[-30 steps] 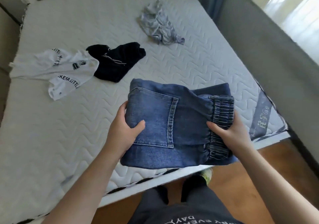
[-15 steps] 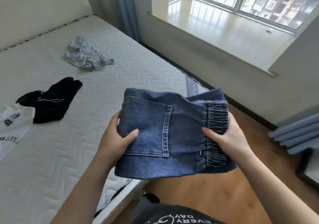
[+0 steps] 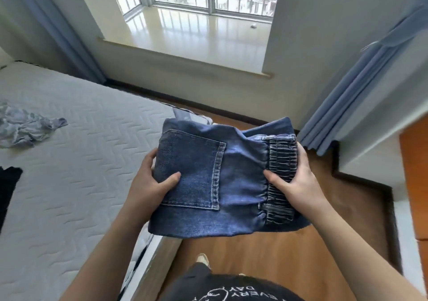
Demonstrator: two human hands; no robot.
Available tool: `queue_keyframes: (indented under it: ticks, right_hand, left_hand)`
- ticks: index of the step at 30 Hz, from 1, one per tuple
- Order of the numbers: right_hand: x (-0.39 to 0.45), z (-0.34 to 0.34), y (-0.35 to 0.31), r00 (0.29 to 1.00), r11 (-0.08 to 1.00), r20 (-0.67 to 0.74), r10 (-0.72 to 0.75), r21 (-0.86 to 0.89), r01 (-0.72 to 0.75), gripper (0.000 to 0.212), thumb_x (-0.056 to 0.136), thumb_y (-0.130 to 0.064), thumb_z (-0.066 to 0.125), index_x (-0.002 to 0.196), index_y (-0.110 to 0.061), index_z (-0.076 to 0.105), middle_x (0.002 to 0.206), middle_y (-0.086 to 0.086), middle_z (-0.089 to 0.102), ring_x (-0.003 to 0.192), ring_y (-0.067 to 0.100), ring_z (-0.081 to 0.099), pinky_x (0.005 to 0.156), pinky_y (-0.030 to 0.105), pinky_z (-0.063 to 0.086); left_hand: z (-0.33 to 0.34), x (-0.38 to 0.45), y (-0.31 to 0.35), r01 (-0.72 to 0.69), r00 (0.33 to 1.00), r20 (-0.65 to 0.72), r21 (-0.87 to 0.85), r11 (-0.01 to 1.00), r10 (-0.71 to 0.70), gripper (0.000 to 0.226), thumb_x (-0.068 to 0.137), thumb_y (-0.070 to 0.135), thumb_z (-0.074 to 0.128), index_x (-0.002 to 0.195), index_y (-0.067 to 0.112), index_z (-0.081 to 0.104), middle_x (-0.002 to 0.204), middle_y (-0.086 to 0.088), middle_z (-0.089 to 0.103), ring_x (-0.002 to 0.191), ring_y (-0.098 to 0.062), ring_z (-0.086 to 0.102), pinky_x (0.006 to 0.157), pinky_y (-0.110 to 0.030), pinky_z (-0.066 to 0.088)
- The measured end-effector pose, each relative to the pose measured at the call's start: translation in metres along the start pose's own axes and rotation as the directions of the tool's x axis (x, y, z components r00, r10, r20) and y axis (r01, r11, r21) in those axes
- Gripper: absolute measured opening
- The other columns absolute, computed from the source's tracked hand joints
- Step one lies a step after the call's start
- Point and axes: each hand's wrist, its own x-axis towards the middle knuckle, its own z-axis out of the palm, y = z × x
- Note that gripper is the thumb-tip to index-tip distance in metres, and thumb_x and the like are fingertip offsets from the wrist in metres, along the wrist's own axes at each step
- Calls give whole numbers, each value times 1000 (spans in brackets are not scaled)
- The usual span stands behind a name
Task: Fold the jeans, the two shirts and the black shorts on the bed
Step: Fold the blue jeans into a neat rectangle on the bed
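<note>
folded jeans (image 3: pixel 222 185) lying crosswise, waistband rightward, both hands (image 3: pixel 150 187) gripping

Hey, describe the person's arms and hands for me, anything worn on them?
Both forearms are bare right to the bottom of the frame, with no sleeves in view. The left hand and right hand wear no gloves, and no rings, watch or bracelet show. Below them is a dark top with white lettering.
</note>
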Motion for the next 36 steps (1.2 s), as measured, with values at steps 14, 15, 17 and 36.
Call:
queue_keyframes:
  ticks: [14, 15, 17, 36]
  right_hand:
    - [118, -13, 12, 986, 995, -136, 97, 16, -96, 89, 75, -41, 81, 146, -44, 26, 115, -31, 56, 106, -7, 56, 94, 24, 38]
    - [126, -14, 12, 983, 995, -150, 103, 10, -103, 90, 75, -41, 81, 146, -44, 27, 114, -33, 55, 104, -7, 56, 93, 24, 38]
    - [143, -16, 14, 978, 992, -169, 125, 8, -125, 90, 75, -41, 81, 146, -42, 27, 111, -33, 55, 103, -1, 58, 93, 25, 39]
    - [393, -138, 48, 977, 992, -172, 125, -3, -127, 75, 79, -35, 79, 141, -37, 36, 105, -33, 54, 88, -18, 51, 75, 9, 37]
  left_hand:
    - [49, 157, 33, -55, 979, 198, 7, 998, 52, 72, 71, 37, 77, 133, 47, 41, 111, -1, 70, 92, -16, 72, 83, -43, 60]
    - [53, 169, 36, -64, 973, 223, 13, 998, 60, 73, 71, 38, 77, 134, 47, 41, 113, 0, 70, 94, -15, 71, 84, -42, 59]
    - [62, 191, 43, -84, 962, 261, 30, 996, 74, 71, 76, 34, 80, 135, 45, 41, 114, 2, 70, 95, -10, 71, 85, -37, 58]
    - [228, 387, 155, -93, 967, 240, 21, 995, 85, 65, 81, 27, 79, 135, 43, 46, 106, 15, 72, 98, -5, 69, 90, -39, 57]
